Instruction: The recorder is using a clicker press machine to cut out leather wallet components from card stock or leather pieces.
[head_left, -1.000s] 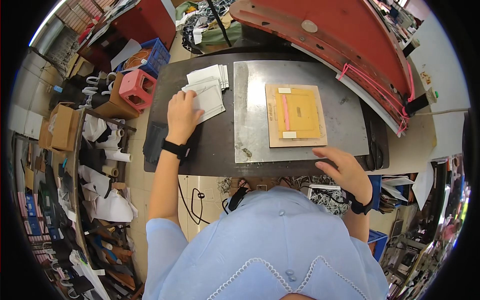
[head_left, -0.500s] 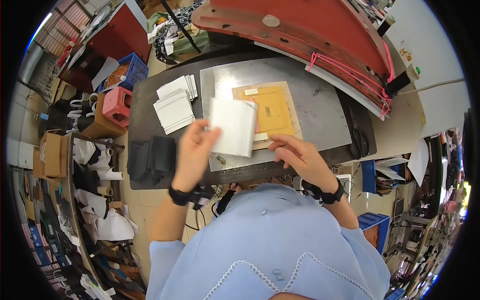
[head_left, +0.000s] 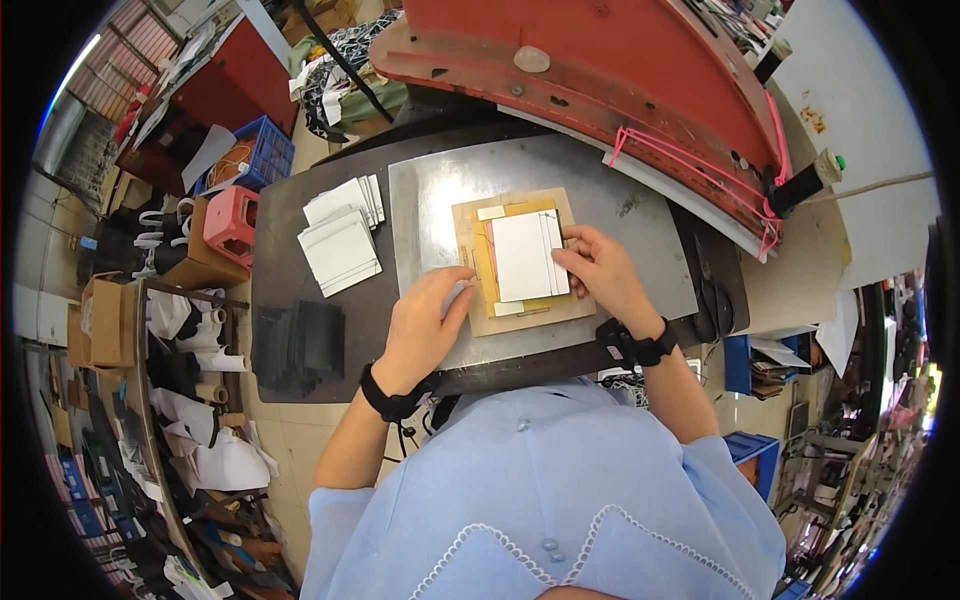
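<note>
A white rectangular panel [head_left: 523,262] with thin lines along its right side lies over a yellow plate [head_left: 486,262], which rests on a light brown board [head_left: 466,228]. My right hand [head_left: 606,277] grips the panel's right edge between thumb and fingers. At the board's left edge is my left hand [head_left: 428,325], its fingers bent and its thumb apart, with nothing visible in it. Part of the yellow plate is hidden beneath the panel.
The board lies on a grey metal sheet [head_left: 420,190] on a dark table [head_left: 285,225]. Left of it are piled white panels [head_left: 342,258] and dark pieces [head_left: 298,350]. A red machine [head_left: 590,60] overhangs the back. Scissors [head_left: 712,310] lie at the right edge.
The white panel has gone from my left hand to the yellow plate, where my right hand now grips it. The brown board has shifted slightly nearer to me.
</note>
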